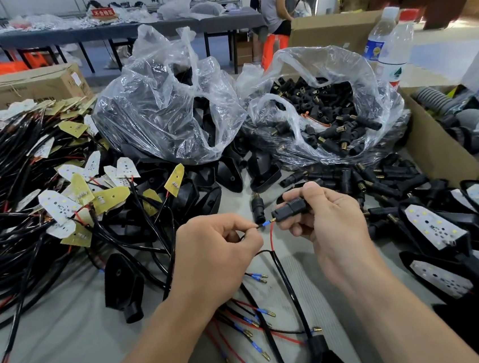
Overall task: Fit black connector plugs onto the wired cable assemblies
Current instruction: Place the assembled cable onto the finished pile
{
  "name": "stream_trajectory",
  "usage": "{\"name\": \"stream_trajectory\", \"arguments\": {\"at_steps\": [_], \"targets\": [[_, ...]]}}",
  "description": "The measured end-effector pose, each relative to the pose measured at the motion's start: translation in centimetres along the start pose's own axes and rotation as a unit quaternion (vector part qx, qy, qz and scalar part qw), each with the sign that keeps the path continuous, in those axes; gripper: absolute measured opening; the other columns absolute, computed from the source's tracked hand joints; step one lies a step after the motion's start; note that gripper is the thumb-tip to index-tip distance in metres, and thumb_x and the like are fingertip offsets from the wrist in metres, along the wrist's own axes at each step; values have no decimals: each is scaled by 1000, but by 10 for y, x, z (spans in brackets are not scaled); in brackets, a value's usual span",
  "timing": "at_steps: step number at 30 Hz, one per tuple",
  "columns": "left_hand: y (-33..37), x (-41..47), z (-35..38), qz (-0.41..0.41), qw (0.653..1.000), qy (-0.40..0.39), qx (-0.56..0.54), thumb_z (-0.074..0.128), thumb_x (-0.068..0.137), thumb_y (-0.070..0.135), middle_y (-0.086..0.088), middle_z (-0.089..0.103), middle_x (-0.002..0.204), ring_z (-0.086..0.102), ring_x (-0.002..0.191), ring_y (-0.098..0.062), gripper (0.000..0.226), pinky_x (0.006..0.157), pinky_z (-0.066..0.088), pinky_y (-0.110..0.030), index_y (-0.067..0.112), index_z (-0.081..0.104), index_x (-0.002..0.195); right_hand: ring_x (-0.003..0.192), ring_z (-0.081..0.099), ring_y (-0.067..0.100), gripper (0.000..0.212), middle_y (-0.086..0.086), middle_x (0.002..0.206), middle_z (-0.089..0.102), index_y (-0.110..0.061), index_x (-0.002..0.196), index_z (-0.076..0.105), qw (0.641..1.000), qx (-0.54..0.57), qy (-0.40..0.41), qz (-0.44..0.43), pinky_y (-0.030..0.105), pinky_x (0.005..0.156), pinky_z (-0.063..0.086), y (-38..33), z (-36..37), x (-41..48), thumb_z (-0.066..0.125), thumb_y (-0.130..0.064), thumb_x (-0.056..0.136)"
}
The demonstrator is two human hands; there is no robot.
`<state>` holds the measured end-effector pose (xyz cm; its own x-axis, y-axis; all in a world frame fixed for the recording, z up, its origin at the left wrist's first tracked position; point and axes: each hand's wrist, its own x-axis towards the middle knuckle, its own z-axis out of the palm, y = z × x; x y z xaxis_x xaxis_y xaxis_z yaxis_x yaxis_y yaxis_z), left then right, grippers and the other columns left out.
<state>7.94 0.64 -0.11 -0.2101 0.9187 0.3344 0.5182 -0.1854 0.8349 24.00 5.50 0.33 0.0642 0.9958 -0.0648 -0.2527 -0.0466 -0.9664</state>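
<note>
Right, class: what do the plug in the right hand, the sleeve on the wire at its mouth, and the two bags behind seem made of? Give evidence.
Black connector plug: likely moulded plastic or rubber, matt, ribbed body. Blue sleeve: probably soft plastic insulation, smooth; a gold-coloured metal tip, perhaps brass, shows beyond it. Left bag and right bag: thin clear plastic film, crinkled and glossy.

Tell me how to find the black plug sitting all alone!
Start at the clear bag full of black plugs, then come down to the grey table. The lone plug sits beside the right hand, brass tip toward the bag, apart from the heap.
</note>
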Motion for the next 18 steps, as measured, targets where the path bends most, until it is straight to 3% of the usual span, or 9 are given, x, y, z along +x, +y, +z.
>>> {"name": "stream_trajectory", "arguments": {"at_steps": [4,11,18], "targets": [[-2,1,-1,-9,1000,-15,17,70,74,27,6,59,47,44,39,-2,11,43,40,-16,35,76,70,47,53,15,41,14,67,71,-7,85,72,999,-38,-7,17,21,44,38,0,-3,1,44,-23,109],[-4,2,-2,-23,999,-11,46,73,78,24,10,61,47,46,35,-3,23,40,43,-16,47,73,76,46,55,15,40,15,72,73,-4,87,70,998,2,-49,49,21,43,38,-1,-2,0,44,-23,109],[3,-1,0,-3,998,3,59,73,79,22,10,57,44,44,37,-4,16,42,38,-14,33,75,68,51,61,19,39,17,73,74,-1,85,69,1000,-15,-21,2,22,44,45,1,2,0,43,-18,109]]}}
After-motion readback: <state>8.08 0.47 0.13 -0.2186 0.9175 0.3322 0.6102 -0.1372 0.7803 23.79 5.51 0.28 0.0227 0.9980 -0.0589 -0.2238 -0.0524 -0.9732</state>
